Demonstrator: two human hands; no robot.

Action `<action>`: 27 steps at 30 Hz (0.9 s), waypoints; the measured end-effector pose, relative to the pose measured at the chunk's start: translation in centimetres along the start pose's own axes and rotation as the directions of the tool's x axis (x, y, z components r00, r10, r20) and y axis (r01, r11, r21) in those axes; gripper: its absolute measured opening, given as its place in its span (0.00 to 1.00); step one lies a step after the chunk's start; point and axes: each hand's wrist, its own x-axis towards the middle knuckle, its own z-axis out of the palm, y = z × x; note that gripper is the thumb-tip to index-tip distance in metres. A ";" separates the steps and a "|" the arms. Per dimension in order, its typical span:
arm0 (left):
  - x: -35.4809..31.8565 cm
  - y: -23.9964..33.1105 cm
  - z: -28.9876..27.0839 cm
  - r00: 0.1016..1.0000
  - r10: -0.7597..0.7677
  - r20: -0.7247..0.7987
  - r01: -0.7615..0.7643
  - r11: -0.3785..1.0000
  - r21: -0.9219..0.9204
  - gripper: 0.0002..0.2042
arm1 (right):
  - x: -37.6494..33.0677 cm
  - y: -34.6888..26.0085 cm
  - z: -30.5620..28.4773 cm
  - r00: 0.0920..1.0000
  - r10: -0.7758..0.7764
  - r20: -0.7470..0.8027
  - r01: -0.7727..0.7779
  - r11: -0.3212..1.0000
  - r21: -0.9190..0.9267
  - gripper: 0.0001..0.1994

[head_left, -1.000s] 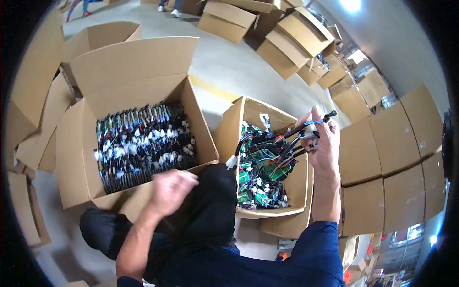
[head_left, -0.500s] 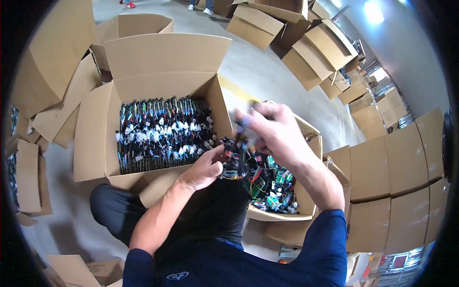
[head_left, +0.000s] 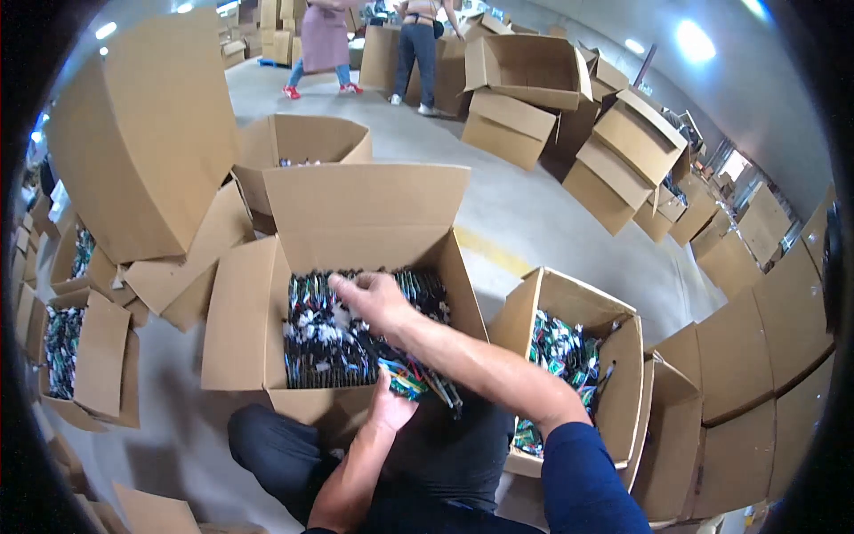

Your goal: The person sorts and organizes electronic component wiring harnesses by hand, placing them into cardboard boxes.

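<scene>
The left hand [head_left: 390, 415] of a seated worker closes its grip around a green circuit board [head_left: 407, 387], thumb raised along one side, with a spray of thin coloured wires [head_left: 434, 378] and dark leads trailing off to the right, above the near wall of a large carton [head_left: 238, 316]. The right hand [head_left: 381, 303] reaches across, its fingers curled just over the upright boards [head_left: 329, 367] packed in tight rows inside that carton; whether this second grip holds anything is unclear, as the fingertips blend into the dark edges below. White connectors [head_left: 311, 329] form a pale band through the middle of the rows. Beneath the arms are black trousers [head_left: 276, 454], and a navy sleeve [head_left: 587, 476] covers the right upper arm. To the right, near the worker's knee, a smaller carton [head_left: 628, 365] contains a loose jumble of boards [head_left: 560, 343] and cables. At far left, another box [head_left: 102, 360] is filled with green boards, beside a tall brown carton [head_left: 147, 133]. Beyond, on the grey floor [head_left: 418, 200], one person in a mauve apron [head_left: 326, 40] and another in dark trousers [head_left: 416, 58] stand near stacked cartons [head_left: 614, 165] under bright ceiling lights [head_left: 696, 41].
</scene>
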 end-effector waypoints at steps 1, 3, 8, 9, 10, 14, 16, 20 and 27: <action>-0.3 0.4 -0.3 1.000 0.005 0.000 -0.005 1.000 -0.008 0.41 | -0.4 -0.7 0.7 0.999 0.029 0.027 -0.029 1.000 -0.003 0.30; -0.4 0.8 1.1 0.999 -0.005 -0.035 0.003 0.998 -0.062 0.45 | 0.4 0.1 1.1 0.999 -0.028 0.016 0.027 1.000 0.013 0.30; -0.8 1.0 0.8 0.998 0.005 -0.068 -0.016 0.987 -0.157 0.42 | 2.3 2.6 2.2 0.997 -0.057 0.051 0.064 0.986 -0.152 0.32; -0.7 0.7 0.9 0.994 0.009 -0.106 -0.023 0.990 -0.137 0.41 | 3.1 4.0 1.8 0.993 -0.114 0.009 0.112 0.959 -0.262 0.31; -1.1 0.8 0.1 0.994 0.005 -0.105 -0.023 0.985 -0.170 0.39 | 2.9 3.9 2.1 0.994 -0.096 0.046 0.104 0.960 -0.259 0.30; -1.5 0.3 -0.7 0.995 -0.043 -0.095 0.021 0.975 -0.221 0.39 | 3.7 6.2 1.8 0.989 -0.146 0.033 0.147 0.918 -0.369 0.28; -1.3 0.2 -1.1 0.997 -0.023 -0.075 0.005 0.972 -0.234 0.37 | 3.3 6.3 2.0 0.987 -0.155 0.039 0.155 0.881 -0.448 0.29; -1.5 0.0 -0.5 0.998 0.003 -0.059 -0.022 0.950 -0.313 0.31 | 1.8 4.7 1.3 0.992 -0.096 0.084 0.128 0.737 -0.663 0.33; -1.2 0.9 -0.7 1.000 -0.017 0.022 0.024 0.929 -0.369 0.31 | -0.5 1.0 -1.1 0.965 -0.251 0.070 0.235 0.719 -0.654 0.36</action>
